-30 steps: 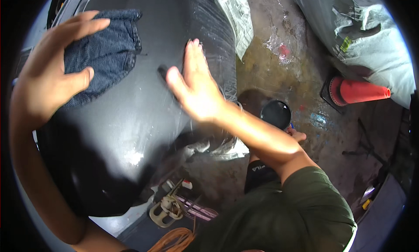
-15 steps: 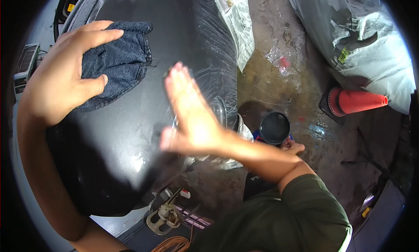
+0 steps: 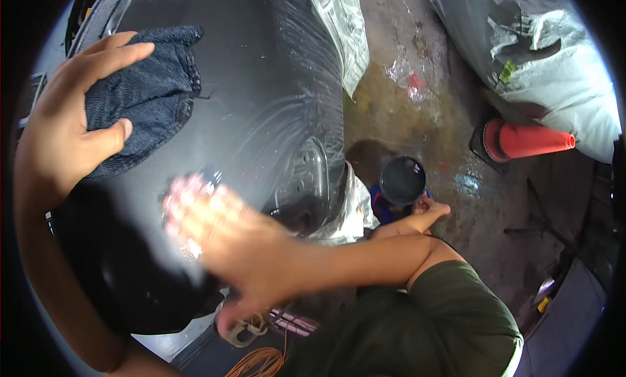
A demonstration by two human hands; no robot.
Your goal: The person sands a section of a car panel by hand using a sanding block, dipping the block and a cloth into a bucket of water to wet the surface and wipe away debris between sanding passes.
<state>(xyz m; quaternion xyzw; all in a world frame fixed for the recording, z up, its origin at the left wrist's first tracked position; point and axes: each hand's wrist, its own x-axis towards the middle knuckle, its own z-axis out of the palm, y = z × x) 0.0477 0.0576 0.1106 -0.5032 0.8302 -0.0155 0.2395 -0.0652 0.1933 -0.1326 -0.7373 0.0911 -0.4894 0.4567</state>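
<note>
My left hand (image 3: 62, 122) grips a dark blue-grey cloth (image 3: 143, 93), thumb and fingers holding it against the smooth dark grey car panel (image 3: 228, 70). My right hand (image 3: 228, 240) lies over the lower part of the panel, blurred by motion. Its fingers are stretched out flat and its thumb stands apart. Whether something thin lies under that palm is hidden. Wet, shiny spots show around the fingertips. Clear plastic film (image 3: 303, 175) and whitish masking sheet (image 3: 339, 38) cover the panel's right side.
To the right, a dark round bowl (image 3: 402, 180) stands above something blue, with bare skin beside it, hand or foot unclear. Farther right are a red-orange traffic cone (image 3: 528, 141) and a silver cover sheet (image 3: 554, 83). An orange cable coil (image 3: 257, 362) lies at the bottom.
My right hand has swept left and toward me across the panel, turning so its fingers point left. My left hand still holds the cloth; the whole view has shifted slightly.
</note>
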